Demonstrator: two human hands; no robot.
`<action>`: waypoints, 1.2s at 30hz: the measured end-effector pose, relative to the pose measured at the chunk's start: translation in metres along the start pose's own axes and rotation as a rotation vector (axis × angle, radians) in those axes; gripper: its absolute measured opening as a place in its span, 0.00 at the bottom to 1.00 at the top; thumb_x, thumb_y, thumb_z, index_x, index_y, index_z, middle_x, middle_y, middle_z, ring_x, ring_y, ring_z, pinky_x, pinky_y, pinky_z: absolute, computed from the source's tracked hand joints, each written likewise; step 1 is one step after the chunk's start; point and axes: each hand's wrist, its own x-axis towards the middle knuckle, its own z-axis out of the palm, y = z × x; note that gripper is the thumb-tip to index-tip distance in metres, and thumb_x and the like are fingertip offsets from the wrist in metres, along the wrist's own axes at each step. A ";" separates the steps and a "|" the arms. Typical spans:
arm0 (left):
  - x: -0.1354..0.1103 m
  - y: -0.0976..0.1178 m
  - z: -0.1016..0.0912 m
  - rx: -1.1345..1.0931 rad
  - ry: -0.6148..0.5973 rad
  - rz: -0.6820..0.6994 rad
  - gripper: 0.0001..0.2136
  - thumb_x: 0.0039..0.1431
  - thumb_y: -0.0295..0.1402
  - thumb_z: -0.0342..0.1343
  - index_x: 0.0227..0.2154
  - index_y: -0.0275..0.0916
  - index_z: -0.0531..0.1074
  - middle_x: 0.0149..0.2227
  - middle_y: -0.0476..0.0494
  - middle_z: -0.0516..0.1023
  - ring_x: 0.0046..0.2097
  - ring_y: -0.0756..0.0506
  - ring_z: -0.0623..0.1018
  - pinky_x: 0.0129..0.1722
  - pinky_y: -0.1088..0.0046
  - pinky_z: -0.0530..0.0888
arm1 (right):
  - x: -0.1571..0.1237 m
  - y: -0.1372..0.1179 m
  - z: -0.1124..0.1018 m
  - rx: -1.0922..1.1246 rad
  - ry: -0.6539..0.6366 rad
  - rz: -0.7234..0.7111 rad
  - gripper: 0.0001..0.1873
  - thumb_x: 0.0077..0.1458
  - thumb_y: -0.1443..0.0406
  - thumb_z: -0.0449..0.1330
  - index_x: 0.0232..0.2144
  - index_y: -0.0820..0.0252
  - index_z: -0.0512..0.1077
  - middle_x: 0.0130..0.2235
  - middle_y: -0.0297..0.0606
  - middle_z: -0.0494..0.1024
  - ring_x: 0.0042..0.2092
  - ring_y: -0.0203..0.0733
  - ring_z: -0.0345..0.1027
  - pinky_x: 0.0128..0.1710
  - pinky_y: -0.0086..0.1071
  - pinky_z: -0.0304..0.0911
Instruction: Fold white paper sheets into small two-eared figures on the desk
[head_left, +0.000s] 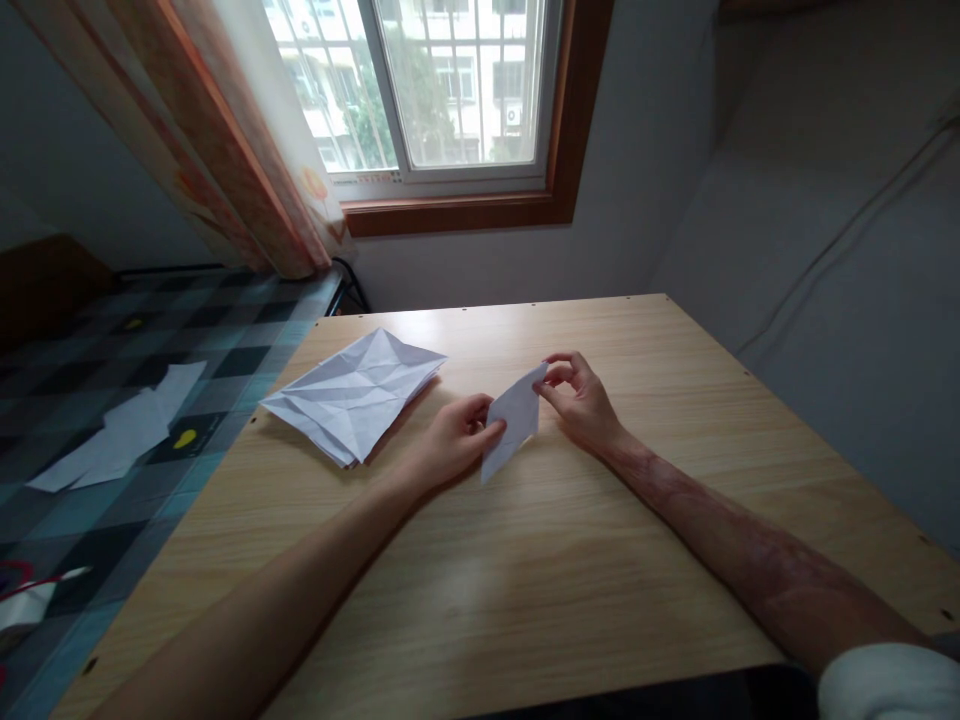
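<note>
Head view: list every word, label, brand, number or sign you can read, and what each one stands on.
None can be read.
Row of small marks along the bottom of the window frame: too small to read.
Yellow patch on the checked cloth: no lettering can be made out.
Paper between the left hand and right hand, and creased paper stack: no writing visible.

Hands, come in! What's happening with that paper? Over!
Left hand: pinching white paper at one edge. Right hand: pinching its upper corner. Creased sheets: off left, not in the way.
</note>
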 end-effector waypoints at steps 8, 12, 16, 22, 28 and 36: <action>0.003 -0.014 -0.003 0.137 0.141 0.118 0.12 0.66 0.41 0.67 0.47 0.39 0.81 0.39 0.43 0.84 0.38 0.46 0.79 0.37 0.72 0.74 | -0.004 -0.009 0.001 -0.336 -0.115 -0.189 0.18 0.66 0.65 0.65 0.57 0.49 0.78 0.43 0.36 0.85 0.41 0.46 0.79 0.46 0.41 0.74; 0.003 -0.016 -0.005 0.340 0.199 0.164 0.08 0.64 0.38 0.68 0.40 0.40 0.81 0.36 0.44 0.84 0.37 0.46 0.78 0.38 0.71 0.73 | -0.003 -0.005 -0.001 -0.445 -0.135 -0.225 0.25 0.63 0.66 0.69 0.62 0.52 0.76 0.50 0.42 0.86 0.48 0.51 0.80 0.56 0.49 0.73; 0.003 -0.014 -0.005 0.480 0.197 0.178 0.09 0.63 0.37 0.69 0.42 0.40 0.81 0.37 0.45 0.83 0.36 0.46 0.78 0.40 0.68 0.74 | -0.002 0.001 -0.002 -0.494 -0.151 -0.202 0.26 0.62 0.65 0.72 0.61 0.53 0.77 0.52 0.44 0.86 0.51 0.55 0.80 0.58 0.53 0.73; 0.002 -0.010 -0.003 0.620 0.057 0.311 0.09 0.70 0.33 0.60 0.50 0.43 0.80 0.56 0.39 0.84 0.55 0.37 0.81 0.60 0.54 0.76 | -0.001 0.008 -0.004 -0.467 -0.208 -0.174 0.27 0.61 0.63 0.73 0.62 0.53 0.78 0.57 0.45 0.85 0.56 0.56 0.79 0.61 0.54 0.74; -0.001 -0.005 -0.003 0.701 -0.009 0.317 0.16 0.68 0.48 0.67 0.50 0.44 0.79 0.59 0.38 0.82 0.59 0.34 0.79 0.63 0.51 0.74 | 0.000 0.006 -0.004 -0.493 -0.281 -0.180 0.31 0.62 0.63 0.72 0.66 0.56 0.76 0.62 0.48 0.83 0.61 0.59 0.78 0.66 0.56 0.69; -0.003 -0.002 0.000 0.729 0.018 0.297 0.19 0.65 0.50 0.69 0.50 0.44 0.77 0.59 0.39 0.83 0.60 0.33 0.79 0.64 0.51 0.73 | -0.002 0.002 -0.001 -0.471 -0.325 -0.204 0.32 0.60 0.61 0.72 0.66 0.56 0.75 0.62 0.50 0.82 0.62 0.58 0.77 0.66 0.54 0.69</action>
